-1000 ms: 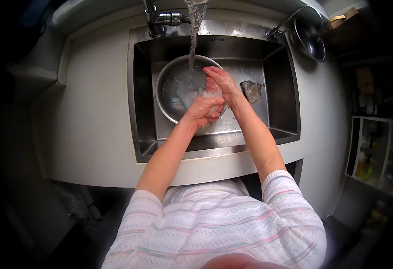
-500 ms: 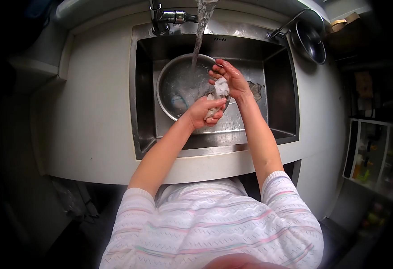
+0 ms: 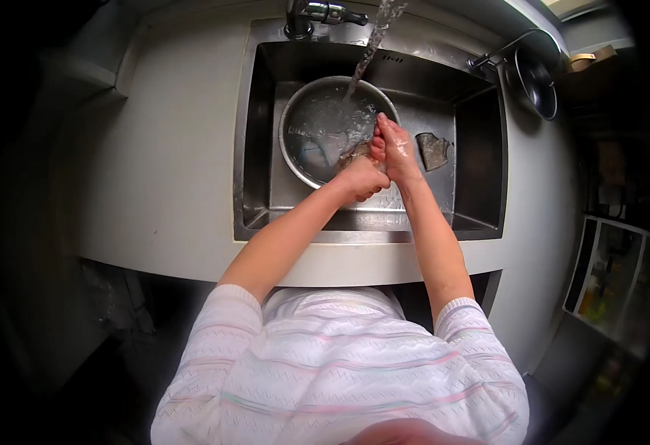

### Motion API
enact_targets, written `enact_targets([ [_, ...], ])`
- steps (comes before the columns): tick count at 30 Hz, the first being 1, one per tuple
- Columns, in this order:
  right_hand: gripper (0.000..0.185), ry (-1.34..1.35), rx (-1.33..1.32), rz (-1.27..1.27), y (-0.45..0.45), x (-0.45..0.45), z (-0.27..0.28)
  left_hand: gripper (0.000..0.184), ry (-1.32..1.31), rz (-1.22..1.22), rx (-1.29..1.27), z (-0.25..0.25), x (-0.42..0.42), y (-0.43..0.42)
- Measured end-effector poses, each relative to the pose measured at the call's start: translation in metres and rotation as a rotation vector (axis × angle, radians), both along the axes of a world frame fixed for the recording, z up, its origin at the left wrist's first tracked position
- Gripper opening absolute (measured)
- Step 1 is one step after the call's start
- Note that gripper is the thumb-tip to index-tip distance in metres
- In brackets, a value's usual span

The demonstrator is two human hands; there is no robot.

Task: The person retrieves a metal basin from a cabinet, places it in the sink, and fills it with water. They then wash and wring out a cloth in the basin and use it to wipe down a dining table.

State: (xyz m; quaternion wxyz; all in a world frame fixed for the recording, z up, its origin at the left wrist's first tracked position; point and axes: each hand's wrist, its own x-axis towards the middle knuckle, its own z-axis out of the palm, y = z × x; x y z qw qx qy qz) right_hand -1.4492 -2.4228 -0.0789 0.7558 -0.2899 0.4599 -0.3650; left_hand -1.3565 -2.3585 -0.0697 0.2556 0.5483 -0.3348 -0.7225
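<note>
Both of my hands are closed and pressed together over the lower right rim of a round metal basin. My left hand is a fist at the lower left of my right hand, whose fingers are curled. The white cloth seen earlier is hidden inside my grip. Water runs down into the basin, where a pale cloth with a blue part lies under water. A brownish piece shows in the basin beside my fingers.
A grey-brown scrap lies on the floor of the sink, right of my hands. The faucet stands behind the sink. A metal pan hangs or rests at the back right. Pale counter surrounds the sink.
My right hand has gone from loosely open to closed against my left. The white cloth between them no longer shows. The whole view has shifted, with the sink now further right.
</note>
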Motion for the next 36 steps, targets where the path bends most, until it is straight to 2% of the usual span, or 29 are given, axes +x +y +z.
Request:
enact_targets([
  [1,0.031,0.010,0.026,-0.042,0.003,0.001,-0.010,0.035,-0.128,0.116,-0.318,-0.012,-0.004,0.004],
  [2,0.029,-0.034,0.060,-0.119,0.003,0.001,-0.025,0.043,-0.316,0.006,-0.160,0.009,0.001,0.001],
  [3,0.029,-0.028,0.022,-0.141,0.002,0.000,-0.039,0.041,-0.364,0.011,-0.353,-0.037,-0.002,0.003],
  [4,0.031,0.057,-0.017,-0.146,0.006,0.003,-0.040,0.043,-0.529,-0.247,-0.240,-0.043,0.000,-0.008],
  [5,0.033,0.143,-0.067,-0.160,0.010,0.005,-0.040,0.039,-0.603,-0.034,-0.353,-0.040,-0.004,-0.003],
  [6,0.029,0.245,-0.022,-0.253,0.007,0.006,-0.048,0.035,-0.613,-0.044,-0.457,-0.029,0.000,-0.004],
  [7,0.026,-0.032,0.103,-0.285,-0.001,-0.007,-0.077,0.035,-0.710,-0.032,-0.436,-0.037,0.000,-0.002],
  [9,0.025,-0.183,0.146,-0.230,-0.006,-0.006,-0.090,0.036,-0.890,-0.024,-0.402,-0.056,0.001,0.003],
  [10,0.024,-0.122,0.112,-0.171,0.001,0.002,-0.073,0.045,-0.876,-0.134,-0.470,-0.044,0.013,0.007],
  [12,0.024,0.003,0.034,-0.056,0.014,0.010,-0.035,0.050,-0.900,-0.139,-0.508,-0.017,0.030,0.016],
  [16,0.032,0.185,0.156,0.396,0.039,-0.005,0.003,0.055,-0.919,-0.091,-0.566,0.016,0.060,0.035],
  [19,0.034,0.017,0.036,0.504,0.036,-0.016,-0.014,0.055,-0.717,-0.048,-0.388,-0.035,0.077,0.033],
  [21,0.033,0.064,-0.169,0.461,0.043,-0.013,-0.004,0.046,-0.414,0.167,-0.223,-0.024,0.088,0.052],
  [23,0.040,0.098,-0.226,0.463,0.053,-0.009,0.015,0.037,-0.013,0.432,-0.173,-0.025,0.085,0.068],
  [25,0.044,0.123,-0.273,0.434,0.064,-0.013,0.019,0.033,0.045,0.576,-0.216,-0.014,0.082,0.082],
  [29,0.038,0.082,-0.302,0.425,0.067,-0.039,0.012,0.032,0.265,0.901,-0.255,0.004,0.061,0.095],
  [30,0.038,0.098,-0.315,0.458,0.066,-0.046,0.016,0.032,0.180,0.912,-0.267,0.011,0.056,0.097],
  [33,0.038,0.102,-0.301,0.540,0.072,-0.063,0.031,0.031,-0.462,0.839,-0.475,0.010,0.045,0.097],
  [34,0.040,0.071,-0.273,0.551,0.076,-0.066,0.045,0.031,-0.639,0.821,-0.545,0.026,0.040,0.101],
  [36,0.048,0.082,-0.304,0.625,0.074,-0.072,0.062,0.030,-0.555,0.679,-0.594,0.049,0.032,0.102],
])
